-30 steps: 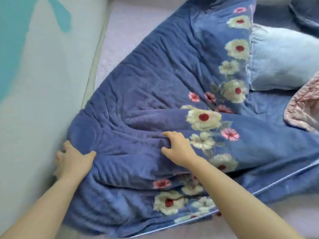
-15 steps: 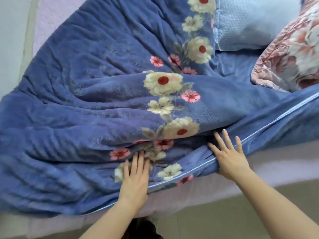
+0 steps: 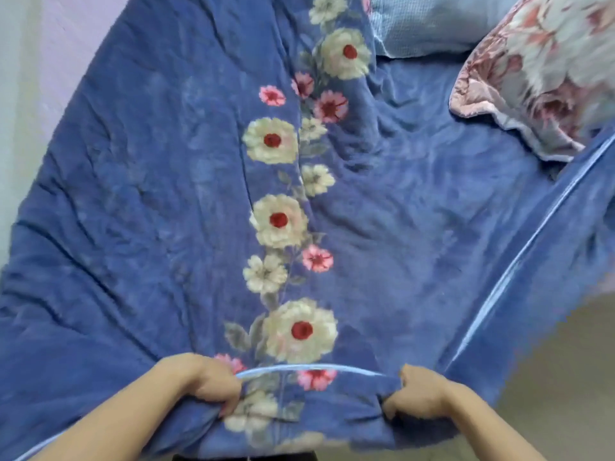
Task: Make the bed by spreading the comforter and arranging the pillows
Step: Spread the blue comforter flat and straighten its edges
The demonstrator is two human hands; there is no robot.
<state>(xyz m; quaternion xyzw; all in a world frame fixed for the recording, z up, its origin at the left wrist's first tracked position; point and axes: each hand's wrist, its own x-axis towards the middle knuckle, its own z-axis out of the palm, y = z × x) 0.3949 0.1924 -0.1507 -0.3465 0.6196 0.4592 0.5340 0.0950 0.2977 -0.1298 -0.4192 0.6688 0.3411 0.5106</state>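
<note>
A blue comforter [image 3: 149, 201] with a stripe of cream and pink flowers down its middle lies stretched across the bed. Its near edge has light blue piping. My left hand [image 3: 203, 380] grips that edge left of the flower stripe. My right hand [image 3: 416, 397] grips the same edge further right. The cloth between them is lifted and pulled taut toward me. A light blue pillow [image 3: 429, 24] lies at the top right. A pink and grey floral pillow [image 3: 539, 71] rests on the comforter at the right.
A lilac bed sheet [image 3: 66, 44] shows at the top left, beside a pale wall [image 3: 13, 94]. Beige floor [image 3: 565, 377] shows at the lower right, past the bed's edge.
Both hands went from lying flat on the comforter to clenching its near piped edge. The bunched folds have been pulled flat, and the flower stripe now runs straight toward me.
</note>
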